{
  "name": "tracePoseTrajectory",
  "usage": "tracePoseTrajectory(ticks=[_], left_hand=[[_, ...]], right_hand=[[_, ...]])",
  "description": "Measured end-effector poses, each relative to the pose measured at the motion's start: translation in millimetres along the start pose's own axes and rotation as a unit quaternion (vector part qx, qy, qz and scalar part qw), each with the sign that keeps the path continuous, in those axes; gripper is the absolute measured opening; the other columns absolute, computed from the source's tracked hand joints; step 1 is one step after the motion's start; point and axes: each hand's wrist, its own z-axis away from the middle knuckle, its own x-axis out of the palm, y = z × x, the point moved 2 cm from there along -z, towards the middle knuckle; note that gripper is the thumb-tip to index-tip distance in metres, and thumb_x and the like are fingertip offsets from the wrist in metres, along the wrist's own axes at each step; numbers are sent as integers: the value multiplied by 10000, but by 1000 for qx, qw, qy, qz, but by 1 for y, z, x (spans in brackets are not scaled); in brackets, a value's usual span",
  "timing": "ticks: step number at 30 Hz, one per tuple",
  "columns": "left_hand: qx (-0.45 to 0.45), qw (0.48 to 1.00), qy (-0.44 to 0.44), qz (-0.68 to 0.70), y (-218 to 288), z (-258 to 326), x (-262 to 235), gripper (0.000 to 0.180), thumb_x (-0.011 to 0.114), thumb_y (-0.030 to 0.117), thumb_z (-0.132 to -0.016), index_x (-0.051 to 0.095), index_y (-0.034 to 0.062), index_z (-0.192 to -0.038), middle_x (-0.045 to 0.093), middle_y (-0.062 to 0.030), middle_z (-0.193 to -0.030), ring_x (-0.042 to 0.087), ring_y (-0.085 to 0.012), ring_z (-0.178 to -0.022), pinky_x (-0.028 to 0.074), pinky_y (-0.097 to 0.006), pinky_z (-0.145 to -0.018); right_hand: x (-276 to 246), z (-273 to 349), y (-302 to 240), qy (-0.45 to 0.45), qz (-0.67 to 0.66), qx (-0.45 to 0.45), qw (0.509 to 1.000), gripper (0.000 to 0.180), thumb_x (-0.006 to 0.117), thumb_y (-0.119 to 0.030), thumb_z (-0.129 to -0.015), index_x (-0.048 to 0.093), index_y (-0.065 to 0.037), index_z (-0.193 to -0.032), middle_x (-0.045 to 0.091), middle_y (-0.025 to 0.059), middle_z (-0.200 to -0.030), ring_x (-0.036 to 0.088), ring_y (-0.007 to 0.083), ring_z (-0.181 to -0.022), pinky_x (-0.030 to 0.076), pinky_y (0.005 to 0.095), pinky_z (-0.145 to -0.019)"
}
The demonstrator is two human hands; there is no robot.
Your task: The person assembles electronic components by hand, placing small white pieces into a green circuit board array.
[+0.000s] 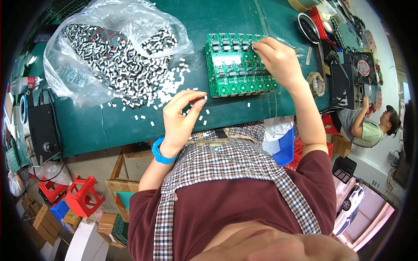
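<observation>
My left hand [177,118], with a blue wristband, is over the near part of the table. Its thumb and forefinger pinch a small white block [205,97]. My right hand [281,63] reaches over the upper right part of a green circuit board panel [235,69]. Its thumb and fingertips are pinched at the board's components; whatever is between them is too small or hidden to make out. The panel carries rows of dark parts and round coil-like marks, and looks stacked on others. Left of it lies a heap of small white-and-black blocks [139,69], spilling from a clear plastic bag [65,82].
Loose blocks lie about the green table [130,135]. A tape roll [315,84] and a black fan unit [363,69] stand to the right, a black box with a knob [42,132] at left. Red stools [83,195] and a blue bin [285,150] are below. Another person [370,126] sits far right.
</observation>
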Motion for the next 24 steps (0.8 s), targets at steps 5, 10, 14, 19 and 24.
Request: tracePoseTrajectory(ticks=[5,10,14,19,24], left_hand=[[-46,998,4,49,6,0,0,153,659,-8,-787,662,-19,-939,639,-84,-863,607,-134,-765,482,-236,-692],[-34,989,-9,141,22,-5,6,160,659,-12,-788,658,-25,-947,642,-86,-888,624,-139,-793,499,-245,-722],[5,993,-19,118,30,-7,12,152,657,-17,-785,653,-12,-937,650,-89,-895,636,-149,-814,507,-253,-729],[-27,987,-66,146,31,-7,13,154,639,-16,-807,640,-21,-961,643,-96,-924,636,-153,-850,517,-267,-769],[-90,966,-93,223,29,-5,14,166,623,-15,-828,625,-35,-992,634,-96,-956,624,-153,-892,505,-277,-823]], right_hand=[[-10,-3,-13,-24,47,-5,999,138,635,-82,-769,632,-65,-906,609,55,-839,638,226,-718,523,302,-604],[-30,7,-69,9,-235,67,970,278,726,-130,-726,638,-71,-982,623,75,-871,636,212,-740,518,296,-625],[-14,17,-96,49,-326,21,944,271,760,-103,-688,645,-45,-926,643,101,-857,645,226,-779,523,295,-657],[-5,26,-97,67,-360,35,930,245,761,-75,-674,644,-29,-883,645,102,-846,643,231,-768,524,301,-649],[-8,28,-95,46,-344,33,937,225,743,-59,-683,641,-30,-882,639,99,-848,642,231,-763,524,303,-643]])
